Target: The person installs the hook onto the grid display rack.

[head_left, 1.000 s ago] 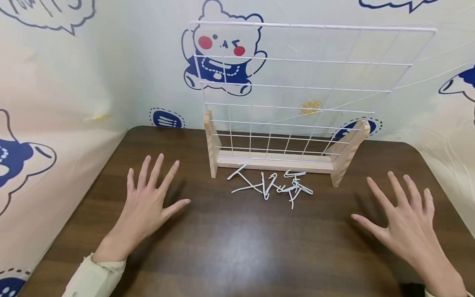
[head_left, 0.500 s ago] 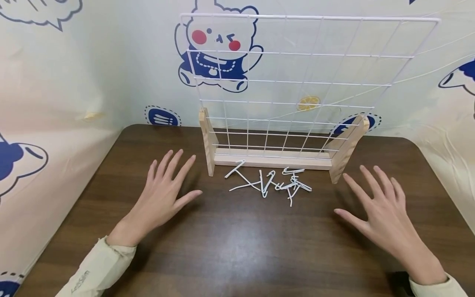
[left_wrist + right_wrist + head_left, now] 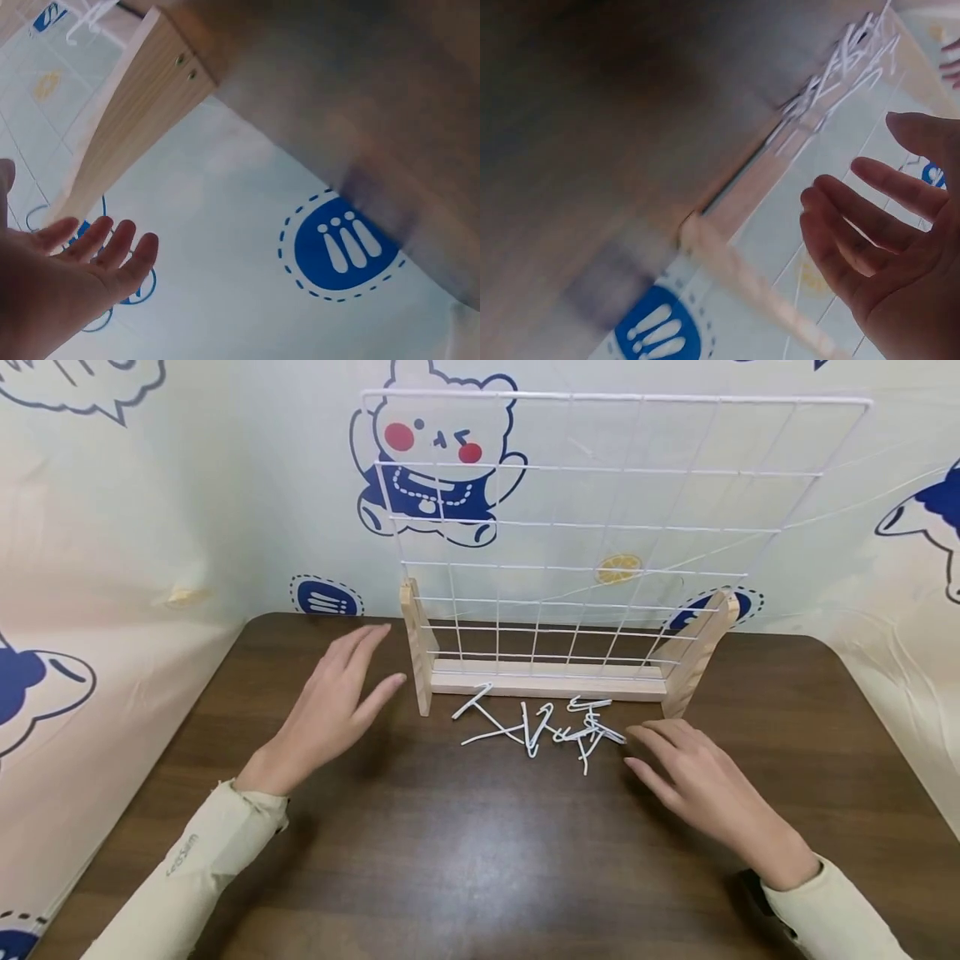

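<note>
Several white wire hooks (image 3: pixel 528 731) lie in a loose heap on the brown table, just in front of a white wire grid rack (image 3: pixel 555 602) on a wooden stand (image 3: pixel 547 685). My left hand (image 3: pixel 318 710) hovers beside the stand's left leg (image 3: pixel 417 652), thumb apart from the fingers, holding nothing. Its relaxed fingers (image 3: pixel 112 251) also show near that leg in the left wrist view. Close to the right end of the hooks is my right hand (image 3: pixel 697 777), fingertips right at the outermost hook and nothing held. The right wrist view shows its fingers (image 3: pixel 862 217) gently bent and spread.
The brown table (image 3: pixel 465 860) has rounded back corners. A pale patterned cloth (image 3: pixel 225 485) with a cartoon bear hangs behind and along both sides. The stand's right leg (image 3: pixel 697 652) rises behind my right hand.
My right hand has swept left from the table's right side up to the hooks. The left hand has moved slightly right and forward, its fingers drawing together. The hooks and rack stay put.
</note>
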Demonstrator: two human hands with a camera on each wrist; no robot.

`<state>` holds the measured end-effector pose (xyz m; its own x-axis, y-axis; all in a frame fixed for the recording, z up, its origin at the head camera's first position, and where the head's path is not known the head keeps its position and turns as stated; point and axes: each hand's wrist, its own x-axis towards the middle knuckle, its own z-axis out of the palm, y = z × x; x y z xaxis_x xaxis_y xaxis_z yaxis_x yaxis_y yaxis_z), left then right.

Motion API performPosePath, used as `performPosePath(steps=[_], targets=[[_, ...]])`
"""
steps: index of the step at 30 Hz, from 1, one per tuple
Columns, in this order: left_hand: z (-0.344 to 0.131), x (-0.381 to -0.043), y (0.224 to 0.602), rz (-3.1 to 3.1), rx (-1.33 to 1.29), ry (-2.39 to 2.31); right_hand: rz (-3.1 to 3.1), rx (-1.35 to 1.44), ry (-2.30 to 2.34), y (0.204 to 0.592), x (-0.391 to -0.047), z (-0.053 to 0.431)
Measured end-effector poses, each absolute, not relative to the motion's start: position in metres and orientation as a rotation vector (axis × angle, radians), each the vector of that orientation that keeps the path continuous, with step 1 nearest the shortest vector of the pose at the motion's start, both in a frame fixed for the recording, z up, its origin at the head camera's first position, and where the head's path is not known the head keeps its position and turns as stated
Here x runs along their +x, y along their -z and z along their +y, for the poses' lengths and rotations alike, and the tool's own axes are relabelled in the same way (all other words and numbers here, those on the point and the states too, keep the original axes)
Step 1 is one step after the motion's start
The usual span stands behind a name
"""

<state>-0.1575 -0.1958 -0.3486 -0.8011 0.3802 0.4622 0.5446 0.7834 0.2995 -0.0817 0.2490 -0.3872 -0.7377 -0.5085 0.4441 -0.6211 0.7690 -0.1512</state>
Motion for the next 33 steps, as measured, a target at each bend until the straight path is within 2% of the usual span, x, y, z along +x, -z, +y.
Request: performPosePath(steps=[7,17,25,33], targets=[[-0.188,-0.186,0.326,-2.542,-0.66,0.934,-2.734,0.958,-0.584,0.385,-0.087,0.224],[-0.165,-0.219,0.305,-2.481,-0.682,1.299,-2.882,0.975,-0.54,0.39,-0.093,0.204],[-0.145,-0.224,0.293,-2.341,-0.721,1.694,-2.884,0.941,-0.587,0.397,-0.095,0.203],[-0.13,-0.226,0.31,-2.086,-0.745,1.85,-2.809,0.984,-0.553,0.401,-0.097,0.207]])
